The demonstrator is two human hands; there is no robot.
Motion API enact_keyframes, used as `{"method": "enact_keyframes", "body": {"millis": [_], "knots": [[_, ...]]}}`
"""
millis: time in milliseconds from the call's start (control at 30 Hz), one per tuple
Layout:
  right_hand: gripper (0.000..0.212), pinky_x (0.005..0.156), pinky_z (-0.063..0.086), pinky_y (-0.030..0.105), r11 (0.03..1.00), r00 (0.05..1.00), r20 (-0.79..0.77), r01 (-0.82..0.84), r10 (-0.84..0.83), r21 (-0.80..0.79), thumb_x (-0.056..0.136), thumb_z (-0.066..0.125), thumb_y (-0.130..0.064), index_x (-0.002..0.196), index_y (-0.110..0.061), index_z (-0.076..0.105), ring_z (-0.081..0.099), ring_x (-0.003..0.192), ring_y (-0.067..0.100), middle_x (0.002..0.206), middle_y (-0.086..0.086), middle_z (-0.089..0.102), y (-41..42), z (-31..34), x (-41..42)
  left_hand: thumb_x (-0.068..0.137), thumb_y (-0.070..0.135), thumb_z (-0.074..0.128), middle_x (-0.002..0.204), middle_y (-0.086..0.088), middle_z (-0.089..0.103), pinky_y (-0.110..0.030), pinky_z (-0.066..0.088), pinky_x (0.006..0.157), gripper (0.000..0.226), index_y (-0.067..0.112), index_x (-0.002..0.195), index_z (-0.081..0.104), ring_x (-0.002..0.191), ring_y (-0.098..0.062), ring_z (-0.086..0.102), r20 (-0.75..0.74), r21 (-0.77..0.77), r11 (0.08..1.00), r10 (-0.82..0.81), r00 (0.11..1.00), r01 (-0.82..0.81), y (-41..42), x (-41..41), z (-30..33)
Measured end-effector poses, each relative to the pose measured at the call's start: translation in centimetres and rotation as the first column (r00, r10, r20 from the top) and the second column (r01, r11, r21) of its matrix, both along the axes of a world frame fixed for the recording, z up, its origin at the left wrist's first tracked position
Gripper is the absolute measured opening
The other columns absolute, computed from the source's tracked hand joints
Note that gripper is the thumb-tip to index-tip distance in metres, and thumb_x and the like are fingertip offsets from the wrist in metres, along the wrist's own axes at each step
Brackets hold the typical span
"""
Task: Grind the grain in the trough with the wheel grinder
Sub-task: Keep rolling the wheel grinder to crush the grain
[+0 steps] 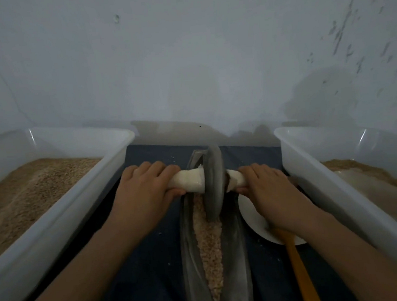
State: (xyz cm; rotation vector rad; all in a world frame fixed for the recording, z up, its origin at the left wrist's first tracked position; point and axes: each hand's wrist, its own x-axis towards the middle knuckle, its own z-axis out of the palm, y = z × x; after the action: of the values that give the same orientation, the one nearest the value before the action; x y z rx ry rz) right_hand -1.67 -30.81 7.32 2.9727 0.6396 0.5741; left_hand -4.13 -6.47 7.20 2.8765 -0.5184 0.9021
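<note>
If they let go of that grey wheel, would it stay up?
Probably not. The wheel stands on a thin edge in the trough, steadied by both hands on its handle, so it would likely tip or roll. It looks heavy.

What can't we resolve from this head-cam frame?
- White plate: mostly hidden by the right hand; contents unreadable.
- Wooden utensil: its head sits under the right wrist, its handle is cut off by the bottom edge.
- Trough: near end cut off at the bottom; far end hidden behind the wheel.
- Left hand: covers its end of the handle.
</note>
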Motion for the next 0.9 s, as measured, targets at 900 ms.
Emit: {"method": "enact_keyframes", "body": {"millis": [900], "knots": [[0.035, 0.079, 0.024, 0.022, 1.0, 0.999, -0.046, -0.027, 0.027, -0.005, 0.098, 0.036, -0.041, 0.127, -0.023, 0.039, 0.043, 0.105, 0.014, 0.118, -0.003, 0.048, -0.1, 0.2, 0.0, 0.084, 0.041, 0.062, 0.114, 0.004, 0.06, -0.036, 0.032, 0.094, 0.047, 0.029, 0.128, 0.054, 0.108, -0.02, 0.052, -0.039, -0.058, 0.998, 0.001, 0.999, -0.003, 0.3, 0.2, 0.1]]}}
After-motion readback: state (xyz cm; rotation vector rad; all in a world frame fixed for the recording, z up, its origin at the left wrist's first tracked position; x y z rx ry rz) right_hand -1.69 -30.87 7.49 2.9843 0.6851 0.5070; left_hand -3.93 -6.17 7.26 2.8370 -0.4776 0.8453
